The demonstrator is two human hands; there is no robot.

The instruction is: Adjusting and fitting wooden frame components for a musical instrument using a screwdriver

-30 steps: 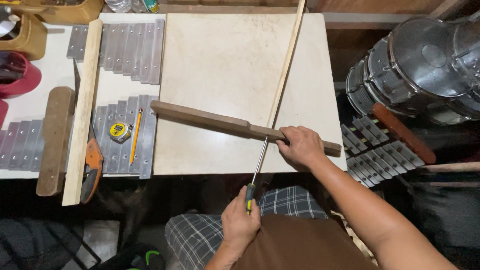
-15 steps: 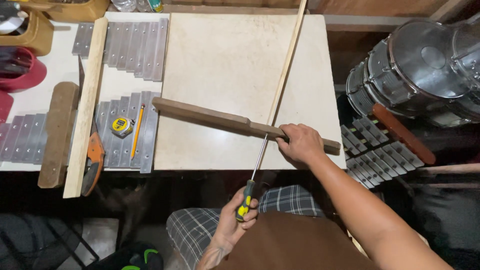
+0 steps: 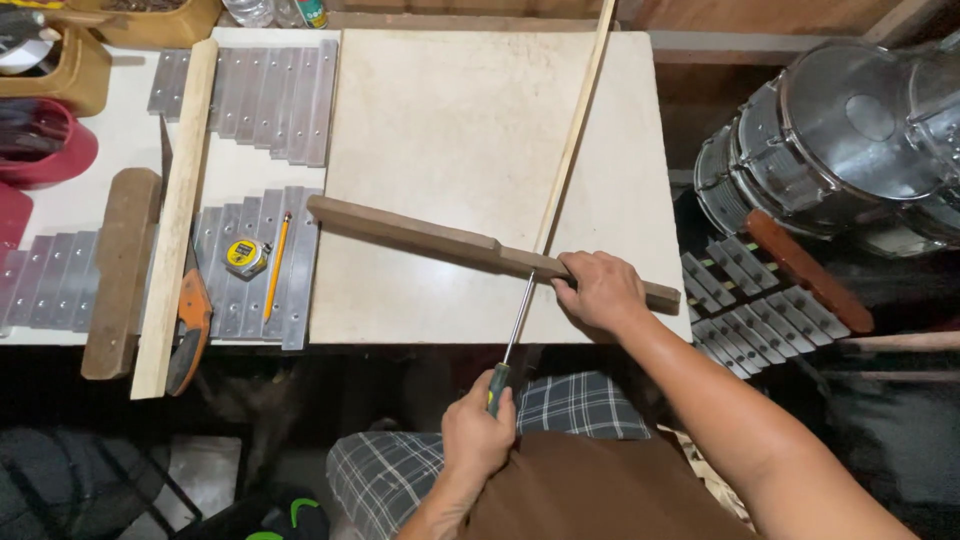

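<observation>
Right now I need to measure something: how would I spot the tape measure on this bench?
Start at the pale square slab in the middle, then look just left to the lower row of grey metal bars. The tape measure lies on them, beside a yellow pencil: the only small, round, yellow-faced thing there.

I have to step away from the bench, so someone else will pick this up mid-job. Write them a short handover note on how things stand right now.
Left hand: closed on the handle of a long screwdriver, held below the table edge; its metal shaft runs up to the dark wooden piece.
Right hand: pressing that dark wooden piece flat on the pale board, near its narrow end.
A thin light wood strip lies across the board, passing under the dark piece.
Off to the side: tape measure and pencil on metal bars.
Done: piece positioned and held. Left: whatever the tip is working on; the contact point cannot be made out.
</observation>
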